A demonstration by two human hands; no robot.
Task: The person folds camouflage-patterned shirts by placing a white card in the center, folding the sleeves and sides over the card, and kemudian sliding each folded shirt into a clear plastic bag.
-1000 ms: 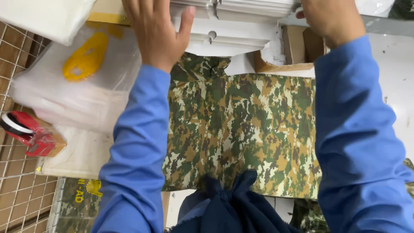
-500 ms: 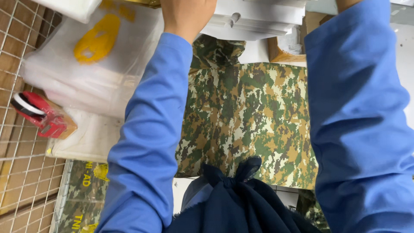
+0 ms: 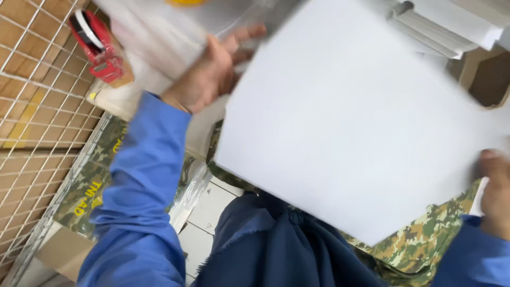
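A large white sheet of stiff paper [image 3: 356, 117] hangs tilted over the table and covers most of the camouflage cloth [image 3: 414, 244], of which only the near edge shows. My left hand [image 3: 212, 72] holds the sheet's left edge, fingers behind it. My right hand [image 3: 494, 186] grips the sheet's lower right corner. Both sleeves are blue. The picture is blurred by motion.
A red tape dispenser [image 3: 98, 45] lies at the upper left beside clear plastic bags [image 3: 159, 26]. A white wire grid [image 3: 37, 122] runs along the left side. A stack of white sheets [image 3: 451, 32] sits at the top right. Dark blue fabric [image 3: 276, 250] hangs near me.
Both hands were reaching up to the stack at the far edge. They have come back toward me with a white sheet, which now covers the camouflage cloth. The camera has tilted.
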